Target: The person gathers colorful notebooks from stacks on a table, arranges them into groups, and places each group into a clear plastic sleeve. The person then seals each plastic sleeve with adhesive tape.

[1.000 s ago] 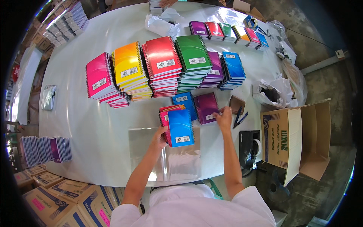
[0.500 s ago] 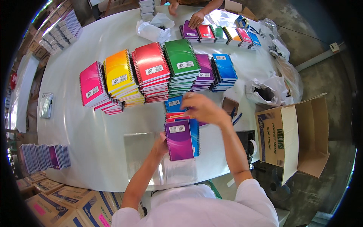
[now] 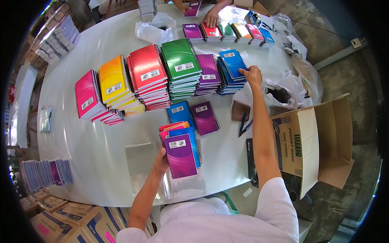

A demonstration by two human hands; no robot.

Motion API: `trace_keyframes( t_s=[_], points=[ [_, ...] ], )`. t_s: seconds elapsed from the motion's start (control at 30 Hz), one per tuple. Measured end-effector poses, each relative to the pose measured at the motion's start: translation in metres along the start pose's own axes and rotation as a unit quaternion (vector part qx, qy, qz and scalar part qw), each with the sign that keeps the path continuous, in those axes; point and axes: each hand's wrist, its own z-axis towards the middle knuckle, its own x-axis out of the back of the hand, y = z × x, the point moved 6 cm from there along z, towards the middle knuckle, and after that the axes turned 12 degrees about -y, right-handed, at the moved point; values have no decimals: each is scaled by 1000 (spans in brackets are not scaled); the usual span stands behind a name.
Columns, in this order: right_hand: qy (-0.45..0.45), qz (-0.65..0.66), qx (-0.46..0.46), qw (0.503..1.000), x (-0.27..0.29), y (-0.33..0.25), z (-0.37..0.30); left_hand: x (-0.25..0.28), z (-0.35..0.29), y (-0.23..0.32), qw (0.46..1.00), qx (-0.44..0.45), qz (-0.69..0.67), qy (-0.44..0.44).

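Observation:
My left hand (image 3: pixel 161 159) grips the left edge of a fanned set of spiral notebooks, with a purple notebook (image 3: pixel 181 157) on top. Blue, pink and orange covers show beneath it. Off to the right, my right hand (image 3: pixel 252 76) is closed on the lower right corner of a blue notebook (image 3: pixel 232 65), which sits askew on the blue stack (image 3: pixel 231 88). Just beyond the fanned set lie another blue notebook (image 3: pixel 178 111) and a loose purple notebook (image 3: pixel 205 117). A clear plastic sheet or sleeve (image 3: pixel 139 162) lies beneath my left hand's set.
Pink (image 3: pixel 87 95), yellow (image 3: pixel 114 79), red (image 3: pixel 148 67), green (image 3: pixel 180 60) and purple (image 3: pixel 208 73) stacks form a row. Across the table, a co-worker's hands (image 3: pixel 211 17) handle smaller stacks. A brown wallet (image 3: pixel 240 110), blue pen (image 3: pixel 245 128) and open carton (image 3: pixel 298 139) are at right.
My right hand has moved from above the fanned notebooks to the blue stack, far right. The loose purple notebook is now uncovered. The co-worker has lifted a small purple notebook.

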Motion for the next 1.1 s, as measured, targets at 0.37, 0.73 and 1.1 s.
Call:
trace_keyframes(
  t_s=[0.37, 0.73, 1.1],
  points=[
    [-84, 160, 16, 983, -9, 24, 23, 8, -21, -6, 997, -57, -46, -30],
    [-93, 219, 421, 875, 113, -86, -146, 20, -42, -12, 996, -72, 6, 53],
    [-307, 181, 390, 849, -39, -144, -338, -39, -46, -11, 1000, 8, 28, 4]
  ],
)
